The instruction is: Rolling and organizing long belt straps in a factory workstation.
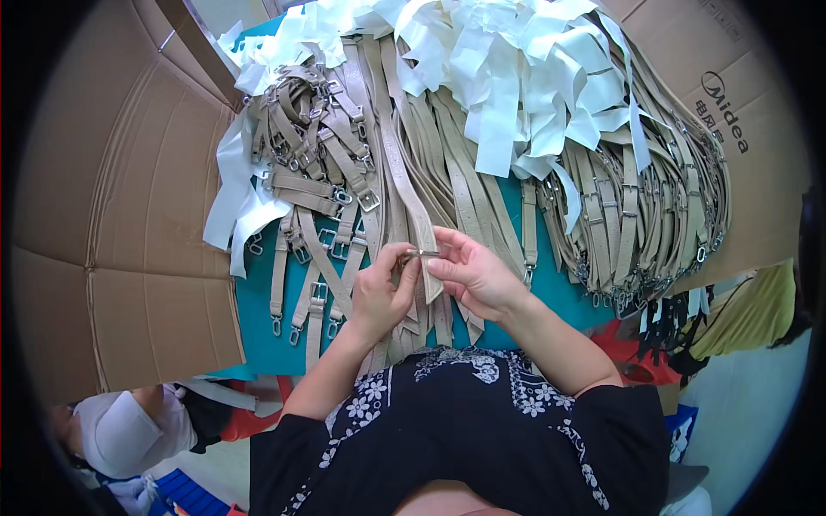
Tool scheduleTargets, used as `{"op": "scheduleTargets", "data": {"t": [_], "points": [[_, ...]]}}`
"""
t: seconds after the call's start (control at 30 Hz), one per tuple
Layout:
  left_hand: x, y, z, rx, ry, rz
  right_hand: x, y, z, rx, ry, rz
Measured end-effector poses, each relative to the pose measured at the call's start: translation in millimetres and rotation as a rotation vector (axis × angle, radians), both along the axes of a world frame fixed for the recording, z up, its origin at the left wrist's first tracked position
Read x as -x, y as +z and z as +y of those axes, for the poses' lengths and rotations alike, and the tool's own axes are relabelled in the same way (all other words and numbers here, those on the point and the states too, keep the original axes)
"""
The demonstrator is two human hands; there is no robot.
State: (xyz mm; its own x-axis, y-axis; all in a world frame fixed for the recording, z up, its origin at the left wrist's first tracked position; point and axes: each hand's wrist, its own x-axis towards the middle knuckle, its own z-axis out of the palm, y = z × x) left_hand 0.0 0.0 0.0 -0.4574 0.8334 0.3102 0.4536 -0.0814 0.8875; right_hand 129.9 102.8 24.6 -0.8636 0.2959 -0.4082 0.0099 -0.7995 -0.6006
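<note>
A long beige strap (400,172) is running down the middle of the work area toward the person, its pointed free end hanging between the two hands, above other straps. A small metal buckle (422,253) is sitting across it near that end. The left hand (383,288) is pinching the buckle's side between thumb and bent fingers, while the right hand (473,273) is pressing the strap's edge between thumb and fingers (just how far the strap is passing through the buckle is too small to tell).

Beneath and beyond the hands, loose long straps (469,193) are lying side by side. To the left, short buckled straps (314,129) are heaping up in a tangle, some trailing toward the near edge of the teal tabletop (254,322). To the right, a thick bundle of buckled straps (628,215) is fanning out, metal ends outward. White strips (533,69) are covering the far ends of the long straps and partly hiding the bundle. Cardboard on the left (163,224) and cardboard on the right (748,193) are hemming in the work. At lower left, another person in a pale sleeve (133,439) is showing.
</note>
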Motion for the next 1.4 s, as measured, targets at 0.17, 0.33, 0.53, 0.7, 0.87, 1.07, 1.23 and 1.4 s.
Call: {"op": "scheduleTargets", "data": {"t": [0.17, 0.33, 0.53, 0.7, 0.87, 1.07, 1.23, 1.4], "points": [[13.1, -8.4, 23.9, 0.134, 0.020, -0.298, -21.7, 17.9, -24.6, -0.167, 0.019, -0.075], [8.9, -23.2, 28.5, 0.120, -0.067, -0.387, -15.0, -8.1, -1.3, -0.161, 0.025, -0.123], [7.3, -24.5, 27.1, 0.142, -0.045, -0.180, 5.8, -12.7, 23.3, -0.086, 0.014, -0.035], [5.1, -7.3, 21.6, 0.114, -0.036, -0.111, 6.2, -10.9, 21.4, -0.169, 0.027, -0.080], [10.5, -0.8, 17.2, 0.220, -0.070, -0.194, 5.1, -15.6, 17.3, -0.079, 0.035, -0.054], [11.1, 7.9, 11.7, 0.236, -0.093, 0.096, 7.4, -20.7, 16.3, -0.049, 0.053, -0.036], [23.3, 14.2, 11.5, -0.056, -0.040, 0.383, 16.8, -26.4, 36.6, -0.319, -0.133, -0.217], [7.3, 22.6, -16.9, 0.347, -0.207, 0.089, 26.8, -19.4, 41.5, -0.280, -0.207, -0.154]]}}
